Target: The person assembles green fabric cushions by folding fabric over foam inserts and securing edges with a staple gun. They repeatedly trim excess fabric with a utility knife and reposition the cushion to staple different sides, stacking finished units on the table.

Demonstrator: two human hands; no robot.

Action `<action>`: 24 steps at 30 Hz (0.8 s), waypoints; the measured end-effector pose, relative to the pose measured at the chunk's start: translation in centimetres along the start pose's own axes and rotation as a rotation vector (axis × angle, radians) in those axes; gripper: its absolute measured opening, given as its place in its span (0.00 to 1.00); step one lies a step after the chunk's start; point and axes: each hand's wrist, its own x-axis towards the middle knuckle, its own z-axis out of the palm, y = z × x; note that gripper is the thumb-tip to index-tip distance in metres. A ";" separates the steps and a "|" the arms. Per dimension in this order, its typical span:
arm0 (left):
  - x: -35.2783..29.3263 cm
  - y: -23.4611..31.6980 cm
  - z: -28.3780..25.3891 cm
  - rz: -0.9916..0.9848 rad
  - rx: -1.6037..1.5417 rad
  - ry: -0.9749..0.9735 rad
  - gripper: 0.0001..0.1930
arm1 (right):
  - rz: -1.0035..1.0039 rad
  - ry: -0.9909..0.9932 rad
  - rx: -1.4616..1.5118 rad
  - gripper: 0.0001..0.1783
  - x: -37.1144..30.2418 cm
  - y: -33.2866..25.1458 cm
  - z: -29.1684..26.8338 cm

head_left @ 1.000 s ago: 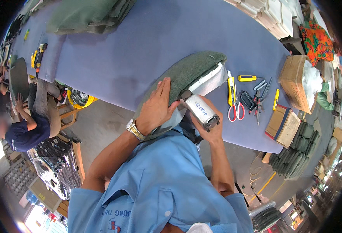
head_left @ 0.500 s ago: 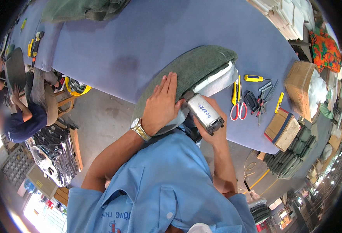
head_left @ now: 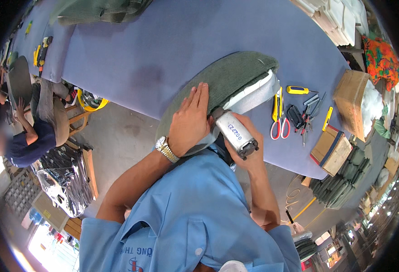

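A curved cushion covered in dark green fabric [head_left: 229, 72] lies on the blue-grey table, its near end against my body. White padding and a pale lining [head_left: 256, 94] show along its inner edge. My left hand [head_left: 190, 122] rests flat on the cover, fingers stretched out and close together, with a watch on the wrist. In my right hand [head_left: 249, 149] is a silver pneumatic staple gun [head_left: 235, 132], its nose at the cushion's inner edge beside my left thumb. Whether the nose touches the fabric I cannot tell.
To the right lie red-handled scissors [head_left: 279, 129], a yellow cutter [head_left: 278, 103], a yellow screwdriver [head_left: 298, 90], pliers [head_left: 308, 115] and a cardboard box [head_left: 350, 102]. Folded green fabric [head_left: 104, 11] is at the far edge. A co-worker [head_left: 31, 140] sits at left.
The staple gun's nose has shifted slightly left and up along the cushion's edge. My left hand stays pressed on the cover.
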 end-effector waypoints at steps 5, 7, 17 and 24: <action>-0.2 0.2 -0.2 -0.022 0.006 -0.013 0.44 | -0.093 0.044 0.008 0.35 -0.4 0.7 0.4; -0.3 0.1 -0.2 -0.011 0.004 0.001 0.45 | -0.106 0.050 -0.008 0.35 -0.7 0.8 0.5; -0.4 -0.2 0.9 0.016 0.030 0.053 0.45 | -0.032 -0.053 0.020 0.31 -0.7 -0.1 -0.1; -0.2 -0.5 0.1 0.043 0.005 -0.014 0.47 | -0.067 0.021 0.094 0.29 -0.7 -0.1 0.8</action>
